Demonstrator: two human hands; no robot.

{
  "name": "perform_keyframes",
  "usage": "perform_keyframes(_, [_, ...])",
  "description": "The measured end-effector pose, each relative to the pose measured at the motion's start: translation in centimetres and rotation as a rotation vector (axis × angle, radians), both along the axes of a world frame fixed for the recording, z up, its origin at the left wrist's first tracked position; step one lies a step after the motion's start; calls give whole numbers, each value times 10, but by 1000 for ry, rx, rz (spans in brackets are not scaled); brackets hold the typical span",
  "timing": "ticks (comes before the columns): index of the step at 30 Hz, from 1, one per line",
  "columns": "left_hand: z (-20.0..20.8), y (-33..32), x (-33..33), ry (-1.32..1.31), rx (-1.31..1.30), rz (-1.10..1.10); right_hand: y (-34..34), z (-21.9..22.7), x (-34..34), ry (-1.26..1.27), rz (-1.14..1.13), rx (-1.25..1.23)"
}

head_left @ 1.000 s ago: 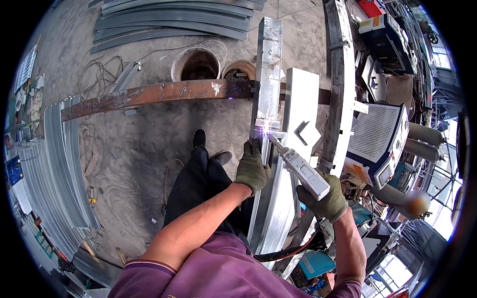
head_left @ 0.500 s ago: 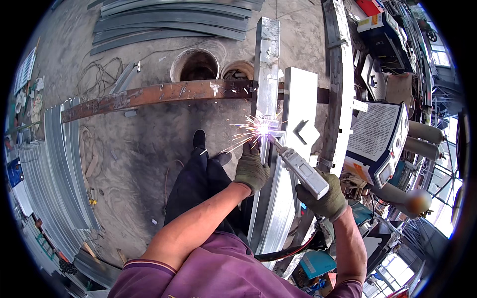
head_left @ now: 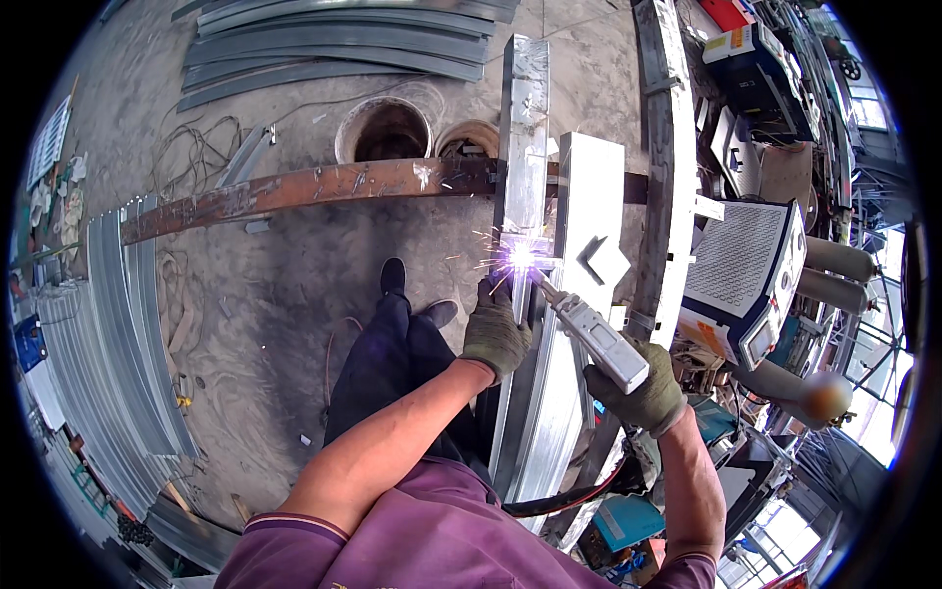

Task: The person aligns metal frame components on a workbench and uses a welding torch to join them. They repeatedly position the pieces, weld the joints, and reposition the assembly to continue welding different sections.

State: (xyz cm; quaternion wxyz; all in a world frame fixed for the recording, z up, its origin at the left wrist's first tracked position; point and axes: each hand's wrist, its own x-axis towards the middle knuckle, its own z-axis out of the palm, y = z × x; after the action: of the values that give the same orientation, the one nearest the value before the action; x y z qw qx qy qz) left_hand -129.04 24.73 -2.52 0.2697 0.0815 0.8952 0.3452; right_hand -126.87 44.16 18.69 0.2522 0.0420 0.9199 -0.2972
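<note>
Left glove (head_left: 497, 337) and right glove (head_left: 648, 393): matt, coarse-textured cloth. Torch (head_left: 602, 341): smooth, satin, metallic-looking casing. Square tube (head_left: 526, 128): shiny metal, scuffed toward its far end. Wide bar (head_left: 597, 187): smooth, glossy metal. Crossbeam (head_left: 294, 187): rough, matt, rust-brown metal. Shirt (head_left: 442, 535): matt cloth. Floor (head_left: 265, 324): dull, rough concrete. Strips (head_left: 343, 46): smooth grey metal.

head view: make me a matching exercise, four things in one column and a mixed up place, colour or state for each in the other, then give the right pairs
Things:
1. Crosswise beam
2. Welding torch
3. Left hand
4. Shirt

Places, colours, states:
A. Wearing a green glove
B. Purple
C. Held in the right hand
D. Rust-brown

Right pairs:
1-D
2-C
3-A
4-B
</note>
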Motion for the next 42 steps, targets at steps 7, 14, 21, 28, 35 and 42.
perform_keyframes(7, [3,-3,-4,-76,61,5,1,0,3,-25,-39,-15])
perform_keyframes(14, [2,0,-2,26,-18,-28,3,-1,7,-49,-62,-6])
perform_keyframes(21, [2,-2,-4,53,27,-17,1,4,5,-62,-77,-3])
perform_keyframes(28, [-3,-1,-3,-38,-76,-118,1,4,9,-78,-114,-12])
perform_keyframes(35, [10,1,-10,-149,-13,-68,-3,11,15,-165,-182,37])
perform_keyframes(42, [5,-1,-5,-117,13,-42,-7,18,7,15,-78,4])
